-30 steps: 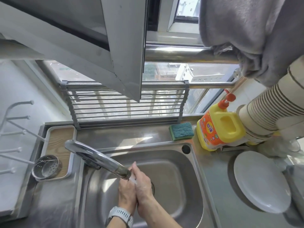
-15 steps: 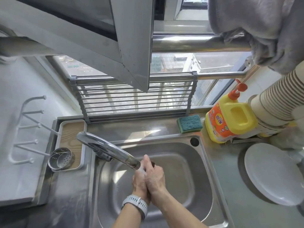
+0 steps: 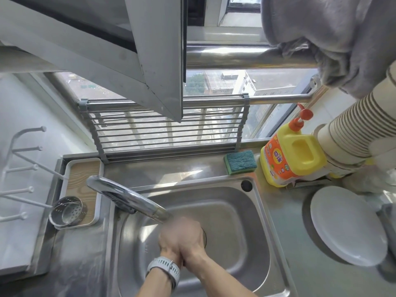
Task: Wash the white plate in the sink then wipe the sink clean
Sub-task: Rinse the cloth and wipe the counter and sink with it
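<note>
We hold both hands pressed together, left hand [image 3: 171, 239] against right hand [image 3: 192, 243], under the tap [image 3: 128, 198] over the sink [image 3: 235, 221]; whether the blurred fingers are curled, we cannot tell. The plate [image 3: 347, 226] waits on the table, right of the sink. Rinse thoroughly before lifting it.

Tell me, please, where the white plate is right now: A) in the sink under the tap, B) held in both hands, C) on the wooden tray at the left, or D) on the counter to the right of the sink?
D: the white plate lies flat on the counter, right of the sink, apart from both hands.
</note>
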The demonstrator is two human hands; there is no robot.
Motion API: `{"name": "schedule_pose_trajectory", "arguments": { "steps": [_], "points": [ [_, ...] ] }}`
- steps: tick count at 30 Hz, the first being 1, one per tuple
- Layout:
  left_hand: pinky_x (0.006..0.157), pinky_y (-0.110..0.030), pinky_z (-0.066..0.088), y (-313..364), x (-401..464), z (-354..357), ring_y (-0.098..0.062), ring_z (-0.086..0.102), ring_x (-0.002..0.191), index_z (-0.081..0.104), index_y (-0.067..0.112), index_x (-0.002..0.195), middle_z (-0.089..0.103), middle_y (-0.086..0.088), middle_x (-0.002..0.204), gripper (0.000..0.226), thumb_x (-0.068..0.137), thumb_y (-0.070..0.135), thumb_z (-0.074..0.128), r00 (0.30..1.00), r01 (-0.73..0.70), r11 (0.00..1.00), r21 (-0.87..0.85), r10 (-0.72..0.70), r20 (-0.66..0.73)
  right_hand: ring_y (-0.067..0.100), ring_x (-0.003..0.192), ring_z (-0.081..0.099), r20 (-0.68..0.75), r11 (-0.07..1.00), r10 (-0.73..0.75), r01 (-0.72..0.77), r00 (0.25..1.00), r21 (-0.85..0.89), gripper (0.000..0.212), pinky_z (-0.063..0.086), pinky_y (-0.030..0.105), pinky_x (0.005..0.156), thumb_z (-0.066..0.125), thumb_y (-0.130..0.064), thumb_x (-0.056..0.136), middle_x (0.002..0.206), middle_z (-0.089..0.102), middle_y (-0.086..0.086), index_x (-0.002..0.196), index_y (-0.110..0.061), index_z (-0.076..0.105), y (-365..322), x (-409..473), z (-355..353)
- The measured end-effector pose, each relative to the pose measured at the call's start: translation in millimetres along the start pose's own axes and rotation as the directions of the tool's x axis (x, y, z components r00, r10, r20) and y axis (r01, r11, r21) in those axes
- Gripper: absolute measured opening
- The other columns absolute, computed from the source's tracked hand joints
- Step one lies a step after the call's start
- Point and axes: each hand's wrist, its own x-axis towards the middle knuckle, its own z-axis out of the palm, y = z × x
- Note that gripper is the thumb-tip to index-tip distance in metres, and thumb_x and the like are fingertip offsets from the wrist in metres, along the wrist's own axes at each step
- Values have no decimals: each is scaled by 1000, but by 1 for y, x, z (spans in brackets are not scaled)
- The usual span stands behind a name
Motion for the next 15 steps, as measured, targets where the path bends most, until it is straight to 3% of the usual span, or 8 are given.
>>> {"name": "schedule_pose_trajectory", "arguments": {
  "steps": [2,5,7,11,13,15],
  "points": [
    [60,-32,43,-2,2,-1,-28,52,63,55,11,51,52,-14,63,35,86,6,51,999,10,998,65,-12,37,19,66,55,14,999,18,-18,1000,44,41,52,41,72,50,-31,88,65,64,-4,52,-24,68,0,-1,0],
    [60,-33,43,0,5,-1,-29,51,63,54,15,46,51,-12,62,53,95,2,40,999,10,993,117,-16,47,17,63,54,20,996,35,-37,999,80,42,47,35,66,52,-30,90,63,63,-6,51,-22,65,1,-1,-2],
    [63,-34,47,-2,6,0,-29,53,66,52,14,55,53,-10,65,48,100,2,39,999,-7,996,93,4,32,16,62,53,26,994,43,-45,999,98,39,43,31,63,52,-32,88,66,61,-3,53,-21,63,1,-3,-3],
    [56,-30,40,-3,-8,1,-25,49,61,50,7,63,52,-9,61,33,95,1,44,999,-37,999,29,38,-22,10,56,51,113,1000,-7,5,994,20,51,42,32,62,51,-28,93,50,58,-12,43,-29,60,3,-7,-14],
    [63,-33,44,-7,-9,-3,-26,56,69,57,9,64,61,-15,70,34,96,15,48,996,-84,991,102,87,-28,12,61,57,162,999,-4,10,987,-38,46,47,35,64,50,-45,91,58,65,-6,54,-23,65,5,-6,-23],
    [76,-39,52,-16,-4,-11,-28,63,79,67,12,69,68,-23,82,40,86,45,52,998,-63,986,155,61,15,21,68,66,239,999,28,-19,971,-39,55,51,38,69,50,-65,85,70,72,3,70,-17,72,9,-4,-34]
  ]
}}
